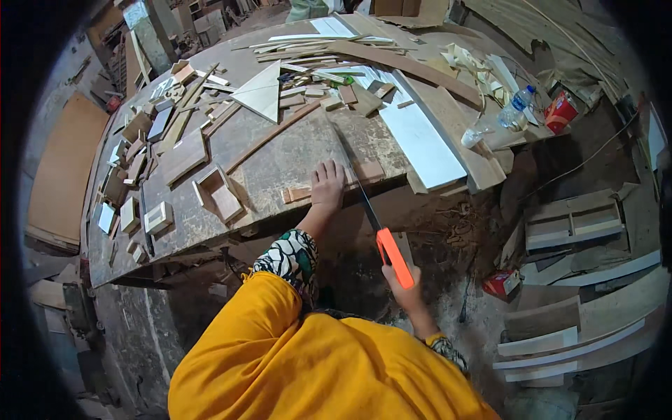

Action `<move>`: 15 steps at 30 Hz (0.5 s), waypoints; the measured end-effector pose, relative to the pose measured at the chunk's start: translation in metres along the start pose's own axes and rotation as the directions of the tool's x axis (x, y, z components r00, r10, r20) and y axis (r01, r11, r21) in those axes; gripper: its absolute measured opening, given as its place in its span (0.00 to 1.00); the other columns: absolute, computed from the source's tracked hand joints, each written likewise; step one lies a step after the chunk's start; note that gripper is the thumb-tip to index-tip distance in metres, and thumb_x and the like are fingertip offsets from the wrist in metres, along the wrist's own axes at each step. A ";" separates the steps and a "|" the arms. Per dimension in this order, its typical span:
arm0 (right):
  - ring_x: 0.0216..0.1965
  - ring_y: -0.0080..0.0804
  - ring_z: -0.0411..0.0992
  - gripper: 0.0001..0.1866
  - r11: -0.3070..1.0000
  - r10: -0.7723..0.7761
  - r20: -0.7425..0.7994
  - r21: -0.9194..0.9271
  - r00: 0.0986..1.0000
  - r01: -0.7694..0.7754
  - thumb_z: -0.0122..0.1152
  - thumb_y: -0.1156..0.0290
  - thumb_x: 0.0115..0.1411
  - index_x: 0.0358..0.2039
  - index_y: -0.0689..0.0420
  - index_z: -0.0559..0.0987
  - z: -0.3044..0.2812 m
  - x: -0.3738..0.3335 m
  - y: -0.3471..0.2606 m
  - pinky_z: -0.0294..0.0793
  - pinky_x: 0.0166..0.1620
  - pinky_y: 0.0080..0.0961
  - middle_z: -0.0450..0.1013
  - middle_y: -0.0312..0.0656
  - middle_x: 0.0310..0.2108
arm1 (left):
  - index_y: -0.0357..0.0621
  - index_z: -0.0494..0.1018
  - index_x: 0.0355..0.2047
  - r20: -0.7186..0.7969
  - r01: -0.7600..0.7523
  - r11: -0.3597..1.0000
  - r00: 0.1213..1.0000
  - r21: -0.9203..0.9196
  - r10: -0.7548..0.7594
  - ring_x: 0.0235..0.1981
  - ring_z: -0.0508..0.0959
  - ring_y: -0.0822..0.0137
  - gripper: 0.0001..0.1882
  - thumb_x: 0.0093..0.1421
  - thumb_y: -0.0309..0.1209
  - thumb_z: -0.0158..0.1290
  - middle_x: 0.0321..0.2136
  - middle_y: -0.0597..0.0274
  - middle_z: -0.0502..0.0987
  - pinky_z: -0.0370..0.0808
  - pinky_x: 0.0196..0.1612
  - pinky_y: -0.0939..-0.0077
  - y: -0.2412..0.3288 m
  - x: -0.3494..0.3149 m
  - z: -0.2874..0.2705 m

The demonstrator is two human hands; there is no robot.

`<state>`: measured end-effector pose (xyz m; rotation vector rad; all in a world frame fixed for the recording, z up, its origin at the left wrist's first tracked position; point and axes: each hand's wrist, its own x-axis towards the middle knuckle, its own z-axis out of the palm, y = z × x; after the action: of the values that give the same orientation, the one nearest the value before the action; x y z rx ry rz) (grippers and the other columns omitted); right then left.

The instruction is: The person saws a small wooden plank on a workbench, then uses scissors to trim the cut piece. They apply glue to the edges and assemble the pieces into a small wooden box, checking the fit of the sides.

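My right hand [406, 288] grips a hand saw by its orange handle [394, 257]. The dark saw blade [367, 203] slants up and away over the front edge of the workbench, crossing a short wooden strip [299, 194]. On that strip, just left of the blade, my left hand [327, 183] presses it down against the bench, fingers together and pointing away from me. A reddish-brown piece of wood [369, 170] shows to the right of the blade. Farther left sits a small open wooden box [218, 196].
Offcuts and small blocks [136, 168] crowd the left of the workbench [280, 154]. A white triangular board [257, 92] and long planks [413, 129] lie farther back. A plastic bottle [516, 105] and red carton [560, 112] stand at right. Wooden frames [574, 224] lie below.
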<state>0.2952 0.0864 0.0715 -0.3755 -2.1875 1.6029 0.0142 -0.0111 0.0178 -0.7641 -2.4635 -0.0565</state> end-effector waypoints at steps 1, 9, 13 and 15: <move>0.14 0.32 0.63 0.15 0.998 0.063 0.010 0.017 0.998 -0.063 0.64 0.68 0.56 0.20 0.63 0.71 -0.004 -0.011 -0.002 0.62 0.20 0.29 0.64 0.42 0.13 | 0.42 0.69 0.44 -0.031 -0.027 0.999 0.999 -0.034 0.026 0.51 0.69 0.48 0.16 0.55 0.32 0.47 0.49 0.50 0.70 0.68 0.49 0.56 0.001 0.001 0.004; 0.16 0.26 0.62 0.18 0.978 0.131 0.061 0.154 0.990 -0.139 0.62 0.66 0.58 0.18 0.61 0.69 -0.017 -0.001 0.012 0.61 0.21 0.29 0.63 0.33 0.14 | 0.39 0.66 0.49 -0.024 0.010 1.000 1.000 0.013 -0.009 0.52 0.67 0.51 0.21 0.54 0.30 0.47 0.52 0.51 0.67 0.65 0.52 0.56 0.009 0.000 0.009; 0.15 0.19 0.61 0.13 0.986 0.145 0.005 0.079 0.989 -0.145 0.59 0.69 0.60 0.19 0.58 0.71 -0.007 0.002 0.017 0.59 0.20 0.23 0.63 0.31 0.13 | 0.40 0.64 0.53 0.063 0.017 0.999 0.998 -0.039 -0.014 0.56 0.64 0.51 0.26 0.52 0.31 0.49 0.54 0.51 0.66 0.63 0.54 0.57 0.004 0.002 0.004; 0.16 0.25 0.62 0.17 0.985 0.162 0.004 0.058 0.987 -0.162 0.62 0.64 0.58 0.19 0.62 0.71 -0.002 -0.005 0.019 0.61 0.23 0.27 0.62 0.33 0.13 | 0.40 0.62 0.54 0.134 -0.022 0.995 0.990 -0.095 0.035 0.56 0.63 0.51 0.29 0.51 0.32 0.52 0.54 0.51 0.65 0.62 0.56 0.56 0.003 0.001 -0.006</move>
<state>0.2999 0.0920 0.0529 -0.5491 -2.1524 1.7458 0.0177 -0.0089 0.0229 -0.8694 -2.5926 -0.1138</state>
